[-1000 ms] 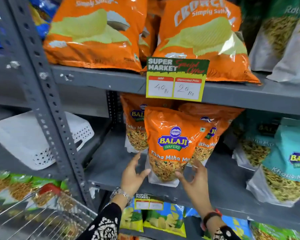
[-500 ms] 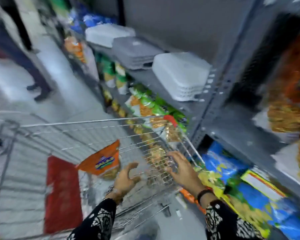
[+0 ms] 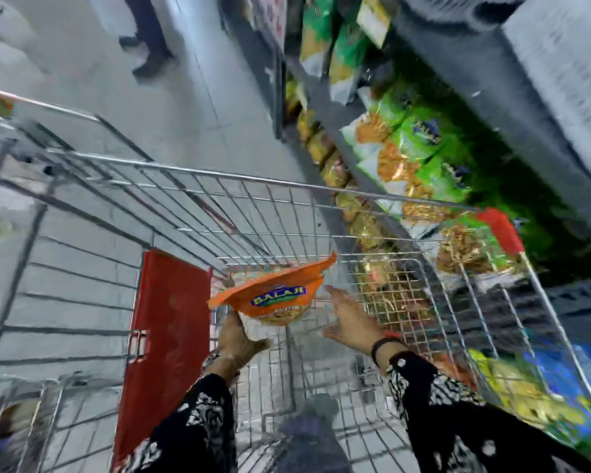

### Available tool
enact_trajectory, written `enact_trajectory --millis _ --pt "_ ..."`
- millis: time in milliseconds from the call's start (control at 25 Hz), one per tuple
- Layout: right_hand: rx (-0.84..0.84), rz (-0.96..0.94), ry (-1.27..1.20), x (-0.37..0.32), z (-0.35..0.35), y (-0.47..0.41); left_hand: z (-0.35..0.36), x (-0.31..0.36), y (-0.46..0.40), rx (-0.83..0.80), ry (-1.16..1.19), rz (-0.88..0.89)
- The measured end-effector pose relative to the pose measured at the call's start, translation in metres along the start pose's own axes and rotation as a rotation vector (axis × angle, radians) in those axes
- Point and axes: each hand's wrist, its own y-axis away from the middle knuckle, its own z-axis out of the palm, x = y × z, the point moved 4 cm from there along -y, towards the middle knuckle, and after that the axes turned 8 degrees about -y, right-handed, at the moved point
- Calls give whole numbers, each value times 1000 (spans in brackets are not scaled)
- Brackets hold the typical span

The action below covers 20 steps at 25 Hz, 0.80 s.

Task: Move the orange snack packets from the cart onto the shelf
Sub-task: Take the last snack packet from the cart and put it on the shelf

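An orange Balaji snack packet [image 3: 277, 297] stands tilted inside the wire cart [image 3: 219, 175], near its front. My left hand [image 3: 236, 337] reaches in below the packet's left corner, fingertips touching its underside and thumb spread apart. To the packet's right, my right hand [image 3: 350, 320] is held flat with its fingers apart, a short gap away from it. Neither hand has closed around the packet. The grey shelf unit [image 3: 492, 97] runs along the right side.
A red panel [image 3: 171, 336] hangs inside the cart on the left. A red plastic corner [image 3: 499, 230] caps the cart's rim next to the shelf. Green snack packets [image 3: 420, 145] fill the lower shelf. A person's legs [image 3: 147, 46] stand in the aisle ahead.
My view swung from the shelf down to the cart. Both hands left the orange packet placed on the shelf and moved into the cart, closing in on the packet there.
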Motion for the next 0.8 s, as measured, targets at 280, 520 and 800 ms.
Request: enact_trajectory --millis 280,520,800 --pt "90 -23 -222 7 24 -72 31 -20 -57 88 260 -133" --pt "190 7 -286 8 8 -55 24 -2 -63 78 199 -102" --pt "365 -60 -331 7 -70 59 7 99 -9 -147 287 187"
